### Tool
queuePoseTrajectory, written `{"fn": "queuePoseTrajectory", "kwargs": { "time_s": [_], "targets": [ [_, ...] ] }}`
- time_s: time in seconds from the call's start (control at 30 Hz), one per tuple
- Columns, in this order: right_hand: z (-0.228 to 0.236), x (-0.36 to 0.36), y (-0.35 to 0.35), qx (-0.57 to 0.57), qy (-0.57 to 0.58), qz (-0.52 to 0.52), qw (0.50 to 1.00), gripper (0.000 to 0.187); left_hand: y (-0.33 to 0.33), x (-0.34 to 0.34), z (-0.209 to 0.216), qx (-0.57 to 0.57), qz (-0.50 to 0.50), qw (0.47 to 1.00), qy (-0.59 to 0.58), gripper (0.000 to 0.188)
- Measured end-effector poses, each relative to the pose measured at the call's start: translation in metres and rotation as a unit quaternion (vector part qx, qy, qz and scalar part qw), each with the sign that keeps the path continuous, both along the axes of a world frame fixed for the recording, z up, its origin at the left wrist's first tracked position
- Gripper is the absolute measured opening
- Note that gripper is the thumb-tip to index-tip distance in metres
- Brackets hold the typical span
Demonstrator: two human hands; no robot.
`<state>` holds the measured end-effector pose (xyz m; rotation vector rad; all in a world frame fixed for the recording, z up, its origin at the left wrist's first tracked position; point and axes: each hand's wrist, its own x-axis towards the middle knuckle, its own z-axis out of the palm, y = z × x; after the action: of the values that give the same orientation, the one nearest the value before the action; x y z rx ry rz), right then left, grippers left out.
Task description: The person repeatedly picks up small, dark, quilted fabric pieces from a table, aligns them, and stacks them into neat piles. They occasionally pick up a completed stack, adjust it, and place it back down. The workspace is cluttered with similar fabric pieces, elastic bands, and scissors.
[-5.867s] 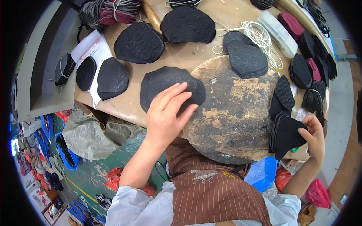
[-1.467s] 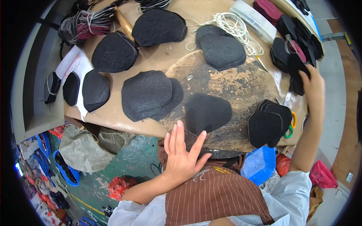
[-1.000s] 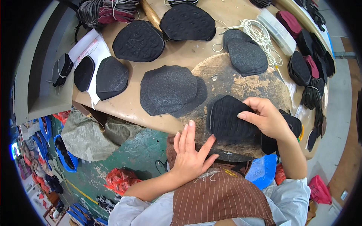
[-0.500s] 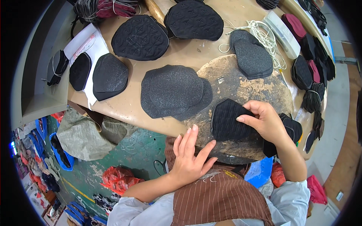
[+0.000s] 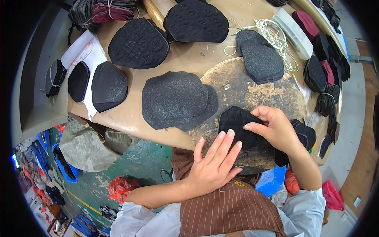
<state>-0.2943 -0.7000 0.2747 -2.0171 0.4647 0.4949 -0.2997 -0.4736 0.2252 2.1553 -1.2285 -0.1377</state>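
Observation:
A black quilted fabric pad (image 5: 236,118) lies on the round worn board (image 5: 290,98) in front of me. My right hand (image 5: 278,128) pinches its right edge between thumb and fingers. Stretched and spread, the fingers of my left hand (image 5: 213,162) rest over the pad's lower left part. Beside the board on the left is a spread of grey speckled pads (image 5: 177,96) overlapping one another. More grey pads (image 5: 262,61) sit on the board's far side. Close to my right wrist are other black pads (image 5: 304,134), partly hidden by it.
Stacks of black quilted pads (image 5: 138,43) stand at the back beside a wooden handle (image 5: 153,14). White cord (image 5: 272,37) lies tangled near a clear plastic box (image 5: 294,33). Tied bundles line the right side. At left, dark pads (image 5: 109,85) lie partly on white paper (image 5: 81,49).
My left hand has moved right and up, from beside the black pad onto its lower left part. My right hand keeps its pinch on the edge. The view has shifted slightly.

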Motion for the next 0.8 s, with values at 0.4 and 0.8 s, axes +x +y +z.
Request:
{"fn": "queuePoseTrajectory", "kwargs": {
  "time_s": [0.4, 0.8],
  "targets": [
    [0.003, -0.002, -0.001, -0.237, -0.104, 0.085, 0.962, 0.023, -0.044, 0.033, 0.021, 0.162, 0.045, 0.985, 0.028, 0.085],
    [0.094, -0.104, -0.094, 0.154, -0.321, -0.241, 0.903, 0.033, -0.018, 0.027, 0.033, -0.11, 0.017, 0.985, 0.135, 0.061]
  ]
}}
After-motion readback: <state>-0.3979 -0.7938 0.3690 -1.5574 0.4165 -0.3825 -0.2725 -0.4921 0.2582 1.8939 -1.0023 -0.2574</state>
